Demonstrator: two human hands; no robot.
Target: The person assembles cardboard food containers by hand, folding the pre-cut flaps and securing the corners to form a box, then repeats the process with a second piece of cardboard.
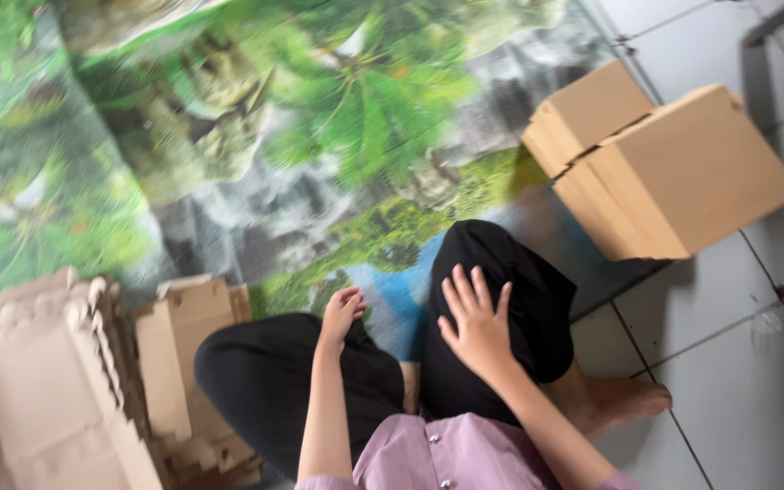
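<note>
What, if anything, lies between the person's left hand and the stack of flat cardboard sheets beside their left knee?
Only the person's own left leg in black trousers. The left hand rests empty by that knee, and the flat cardboard sheets lie just beyond it on the printed mat. Nothing else visible stands between them.

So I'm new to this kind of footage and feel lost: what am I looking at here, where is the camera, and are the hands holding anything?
There is one picture, taken by a camera worn on a person's head, looking down at their own lap. They sit cross-legged on a printed mat with a green forest scene, laid over a tiled floor. The left hand rests by the left knee and the right hand lies flat on the black trousers. Neither hand holds anything. To their left lies a pile of flat, unfolded cardboard. Ahead on the right stand folded cardboard boxes. A bare foot shows at the right.
</note>
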